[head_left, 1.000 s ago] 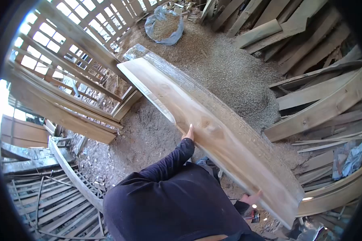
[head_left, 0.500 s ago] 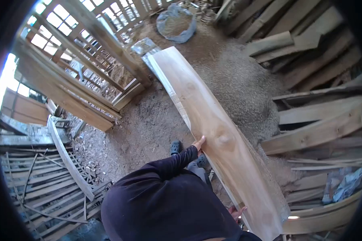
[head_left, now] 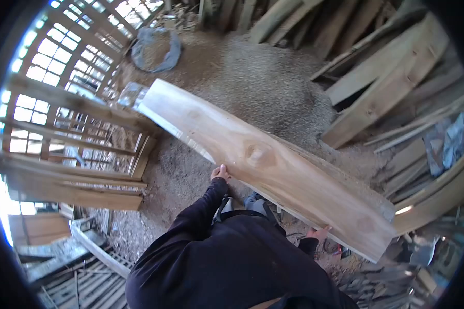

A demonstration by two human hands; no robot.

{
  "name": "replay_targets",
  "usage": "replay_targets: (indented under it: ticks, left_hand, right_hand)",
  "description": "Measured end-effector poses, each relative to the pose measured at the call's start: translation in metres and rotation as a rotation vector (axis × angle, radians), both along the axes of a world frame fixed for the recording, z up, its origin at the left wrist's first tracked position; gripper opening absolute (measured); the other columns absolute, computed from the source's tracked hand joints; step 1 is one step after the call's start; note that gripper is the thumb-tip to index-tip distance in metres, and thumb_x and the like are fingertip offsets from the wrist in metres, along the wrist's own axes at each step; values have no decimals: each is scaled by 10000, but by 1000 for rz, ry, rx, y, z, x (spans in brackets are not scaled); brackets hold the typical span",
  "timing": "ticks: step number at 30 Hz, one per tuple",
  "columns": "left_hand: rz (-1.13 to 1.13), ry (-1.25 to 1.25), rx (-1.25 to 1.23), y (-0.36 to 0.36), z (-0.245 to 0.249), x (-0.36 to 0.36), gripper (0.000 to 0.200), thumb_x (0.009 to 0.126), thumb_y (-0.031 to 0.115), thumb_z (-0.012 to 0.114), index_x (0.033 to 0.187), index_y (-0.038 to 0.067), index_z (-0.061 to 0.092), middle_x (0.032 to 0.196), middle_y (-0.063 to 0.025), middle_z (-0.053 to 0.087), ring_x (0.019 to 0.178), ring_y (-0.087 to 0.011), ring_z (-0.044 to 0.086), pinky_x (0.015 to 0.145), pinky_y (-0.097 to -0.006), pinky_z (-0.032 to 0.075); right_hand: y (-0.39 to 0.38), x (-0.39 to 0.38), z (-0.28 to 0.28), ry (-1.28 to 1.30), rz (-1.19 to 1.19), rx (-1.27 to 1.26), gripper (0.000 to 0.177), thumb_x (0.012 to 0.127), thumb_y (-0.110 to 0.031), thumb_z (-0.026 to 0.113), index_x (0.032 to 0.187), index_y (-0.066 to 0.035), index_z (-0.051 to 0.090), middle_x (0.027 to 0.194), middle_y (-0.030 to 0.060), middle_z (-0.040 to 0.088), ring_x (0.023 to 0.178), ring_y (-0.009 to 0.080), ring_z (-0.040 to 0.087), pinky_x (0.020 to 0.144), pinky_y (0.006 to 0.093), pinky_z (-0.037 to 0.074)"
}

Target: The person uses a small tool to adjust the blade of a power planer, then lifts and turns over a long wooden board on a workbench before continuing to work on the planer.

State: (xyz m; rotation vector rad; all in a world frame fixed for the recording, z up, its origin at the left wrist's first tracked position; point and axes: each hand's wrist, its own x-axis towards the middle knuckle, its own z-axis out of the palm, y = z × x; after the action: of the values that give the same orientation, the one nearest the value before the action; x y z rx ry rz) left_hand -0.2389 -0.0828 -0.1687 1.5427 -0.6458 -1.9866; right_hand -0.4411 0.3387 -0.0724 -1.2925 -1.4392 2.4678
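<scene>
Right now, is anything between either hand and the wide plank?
Nothing visible. The left hand and right hand are both directly on the near edge of the plank, the right one closer to its lower-right end in view. The underside at their grips is hidden.

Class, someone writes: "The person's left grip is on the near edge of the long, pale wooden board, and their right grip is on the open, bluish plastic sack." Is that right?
Not quite: the head view shows the right grip on the near edge of the long, pale wooden board, not the open, bluish plastic sack. The rest stands.
</scene>
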Motion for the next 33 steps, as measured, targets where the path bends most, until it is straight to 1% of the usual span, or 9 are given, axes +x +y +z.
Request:
replay_targets:
  ticks: [2, 3, 5, 8, 13, 16, 20, 30, 33]
  left_hand:
    - [-40, 65, -31, -6, 1, -3, 335, 919, 387, 594, 891, 54, 601, 624, -18, 564, 449, -119, 486, 423, -263, 421]
    - [-31, 123, -38, -4, 5, -4, 343, 923, 389, 584, 860, 53, 609, 612, -18, 560, 453, -125, 497, 432, -272, 428]
    - [-99, 159, -35, -13, 5, -2, 341, 921, 381, 584, 874, 45, 617, 631, -35, 580, 472, -142, 528, 442, -286, 437]
    - [-73, -206, -160, -25, -9, -9, 271, 921, 345, 577, 870, 79, 572, 612, -56, 567, 504, -256, 568, 433, -386, 455]
    - [67, 53, 31, -46, 3, -1, 329, 904, 354, 614, 893, 25, 623, 689, -64, 622, 505, -172, 562, 458, -291, 456]
    - [140, -203, -72, -66, 22, -7, 291, 901, 331, 625, 919, 41, 634, 764, -72, 654, 556, -170, 597, 476, -279, 487]
    - [109, -179, -50, -90, 8, -7, 320, 900, 346, 626, 941, 29, 636, 769, -67, 656, 563, -162, 599, 478, -278, 487]
    - [54, -178, -134, -48, -37, -12, 433, 855, 413, 673, 967, -4, 636, 757, -91, 646, 629, -189, 630, 547, -300, 531]
    - [79, -185, -74, -28, -5, -31, 430, 862, 393, 670, 993, -14, 628, 797, -106, 658, 652, -194, 640, 571, -308, 543]
  right_hand:
    - [-20, -7, 21, -221, 97, 280, 524, 910, -468, 576, 1267, -90, 511, 1134, 73, 602, 966, 230, 592, 770, 354, 515]
    - [-19, -6, 23, -231, 135, 276, 524, 910, -468, 576, 1267, -90, 511, 1134, 73, 602, 966, 230, 592, 770, 354, 515]
    - [-2, -12, 19, -393, 458, 387, 499, 874, -502, 618, 1091, -55, 582, 918, 57, 632, 747, 161, 599, 595, 289, 490]
    - [-23, -23, 7, -184, 468, 253, 404, 891, -380, 638, 1105, -44, 572, 911, 64, 623, 749, 150, 594, 631, 259, 493]
    - [-44, -38, -4, -72, 453, 114, 469, 890, -256, 662, 1266, -39, 483, 1113, 114, 601, 970, 188, 601, 806, 285, 525]
    - [-64, -33, -11, -52, 465, 90, 488, 892, -256, 658, 1287, -47, 463, 1118, 114, 604, 985, 201, 607, 849, 314, 525]
    - [-82, -26, -6, -103, 444, 93, 449, 897, -267, 651, 1247, -29, 501, 1114, 121, 612, 1001, 198, 608, 860, 324, 525]
    - [-37, -38, 2, -44, 704, 32, 334, 940, -299, 583, 1039, 20, 574, 933, 93, 644, 809, 150, 632, 697, 246, 540]
    - [22, -68, -43, -157, 729, 59, 335, 947, -317, 568, 1016, 10, 583, 860, 74, 635, 731, 125, 610, 629, 193, 513]
